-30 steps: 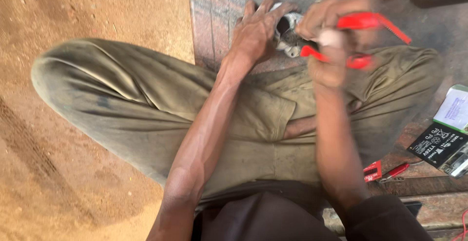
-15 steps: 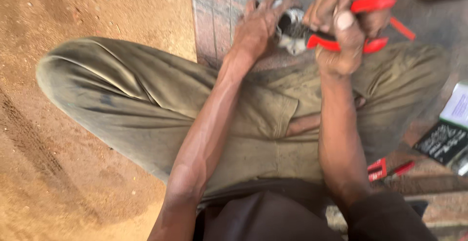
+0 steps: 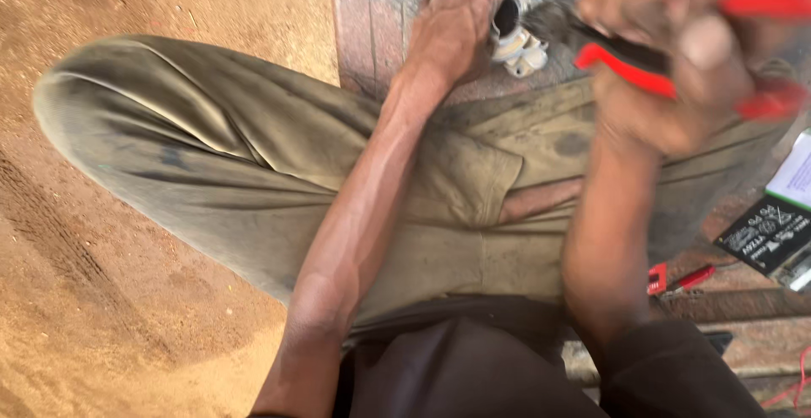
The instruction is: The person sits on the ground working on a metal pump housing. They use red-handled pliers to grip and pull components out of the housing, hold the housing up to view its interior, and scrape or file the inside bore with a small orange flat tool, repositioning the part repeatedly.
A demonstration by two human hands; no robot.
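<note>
Our left hand (image 3: 460, 25) lies palm down, fingers gripping the metal part (image 3: 517, 33); right hand (image 3: 676, 71) fisted round the red-handled pliers (image 3: 625, 50), nose at the part.

The pliers (image 3: 676, 63) have bright red handles with black along the inner edge and a dull grey metal head. The small part (image 3: 517, 38) is whitish with a dark hollow. The trousers (image 3: 253, 164) are olive-khaki, smudged with dark stains. The ground (image 3: 101, 300) is reddish-brown dirt. A small red tool (image 3: 680, 279) lies beside a black box (image 3: 764, 236) with white print.
</note>
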